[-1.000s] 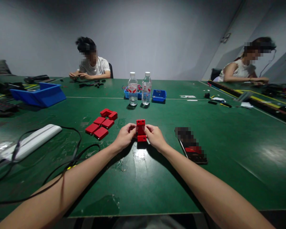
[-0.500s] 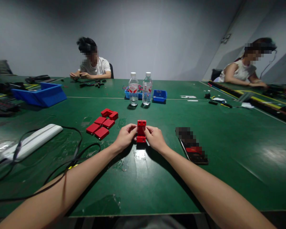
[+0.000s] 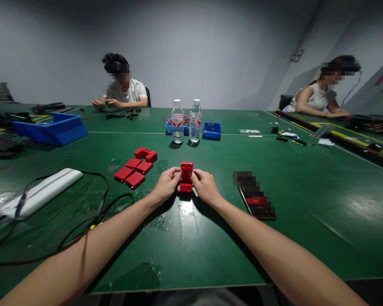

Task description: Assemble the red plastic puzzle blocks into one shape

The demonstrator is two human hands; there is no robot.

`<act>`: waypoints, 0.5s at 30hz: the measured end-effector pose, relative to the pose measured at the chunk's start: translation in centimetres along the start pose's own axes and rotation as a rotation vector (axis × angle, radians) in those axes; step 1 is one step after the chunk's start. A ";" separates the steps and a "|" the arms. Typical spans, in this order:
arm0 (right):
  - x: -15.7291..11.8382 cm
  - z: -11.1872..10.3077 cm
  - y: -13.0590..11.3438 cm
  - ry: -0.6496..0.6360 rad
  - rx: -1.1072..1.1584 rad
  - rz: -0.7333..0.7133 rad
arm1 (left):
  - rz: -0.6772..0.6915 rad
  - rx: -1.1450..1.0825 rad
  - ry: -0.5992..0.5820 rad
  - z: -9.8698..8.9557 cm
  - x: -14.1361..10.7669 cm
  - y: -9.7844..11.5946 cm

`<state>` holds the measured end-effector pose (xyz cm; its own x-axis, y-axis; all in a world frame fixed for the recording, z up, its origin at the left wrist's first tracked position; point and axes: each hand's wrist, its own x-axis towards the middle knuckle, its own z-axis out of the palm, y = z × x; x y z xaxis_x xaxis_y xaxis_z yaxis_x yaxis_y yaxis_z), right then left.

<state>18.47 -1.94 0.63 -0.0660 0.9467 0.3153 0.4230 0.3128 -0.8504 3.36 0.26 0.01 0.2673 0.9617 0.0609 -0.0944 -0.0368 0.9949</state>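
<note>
Two bare hands hold one red block with holes [image 3: 187, 177] up over the green table [image 3: 210, 246]. The left hand [image 3: 167, 185] pinches its left side, and the right hand [image 3: 207, 185] pinches its right side — the fingers of both are closed on it. The block stands upright between them, with two small dark holes near its top and one near its bottom.

To the left of the hands, four flat red squares [image 3: 135, 179] lie close together on the table. Just behind them is a red bracket [image 3: 145, 154] with a gap in it. Farther left are a long white power bank [image 3: 44, 191] and some black cords [image 3: 104, 199].

A black phone [image 3: 255, 197] lies to the right of the right hand, well apart from the block. Past the hands, two clear water bottles [image 3: 178, 123] stand side by side. Behind them is a blue tray of small parts [image 3: 170, 128], and just to the right is a small blue bin [image 3: 212, 131]. A big blue bin [image 3: 55, 131] sits at the far left. Two other people [image 3: 124, 91] sit across the table — both look down.
</note>
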 end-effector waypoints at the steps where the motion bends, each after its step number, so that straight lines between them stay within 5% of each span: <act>1: 0.0 0.0 0.0 0.003 -0.005 -0.005 | -0.006 -0.001 -0.001 -0.1 0.0 0.1; 8: -0.2 0.3 0.3 0.025 -0.056 -0.001 | -0.029 0.069 -0.088 -0.4 0.3 0.5; 15: -0.1 0.3 0.2 0.018 -0.060 -0.009 | 0.060 0.110 -0.046 -0.4 0.1 0.1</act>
<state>18.32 -1.99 0.32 -0.0542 0.9421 0.3309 0.4760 0.3157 -0.8208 3.04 0.48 0.14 0.3087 0.9434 0.1216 -0.0062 -0.1259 0.9920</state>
